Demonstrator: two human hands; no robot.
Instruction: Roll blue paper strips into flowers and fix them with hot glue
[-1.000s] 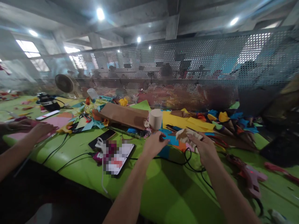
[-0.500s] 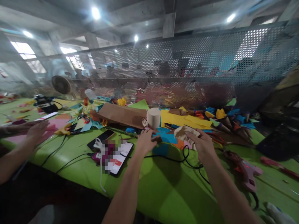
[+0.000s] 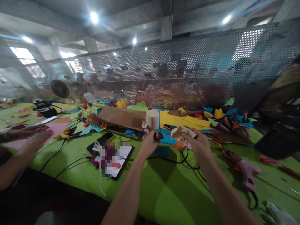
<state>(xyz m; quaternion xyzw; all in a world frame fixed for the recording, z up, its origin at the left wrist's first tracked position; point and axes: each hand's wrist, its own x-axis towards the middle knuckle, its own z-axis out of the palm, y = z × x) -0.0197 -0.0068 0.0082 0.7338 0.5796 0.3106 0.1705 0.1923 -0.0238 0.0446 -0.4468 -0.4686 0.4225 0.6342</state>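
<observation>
My left hand is closed around a small brown rolled piece, perhaps a paper cone, with one end pointing to the right. Between the fingers of my right hand is a crumpled cream piece that looks like crepe paper or cloth; which one I cannot tell. The two pieces are close together but apart. A white roll stands upright just beyond my left hand. Blue paper lies on the green table under and behind the hands.
To the right rests a pink glue gun. A black cable crosses before my hands. Phones lie at left, near a co-worker's hands on pink paper. Brown paper, yellow paper and a perforated screen are behind.
My left hand has gripped the small brown piece and raised it a little, turning its end toward the right. My right hand keeps the cream piece and has shifted slightly left.
</observation>
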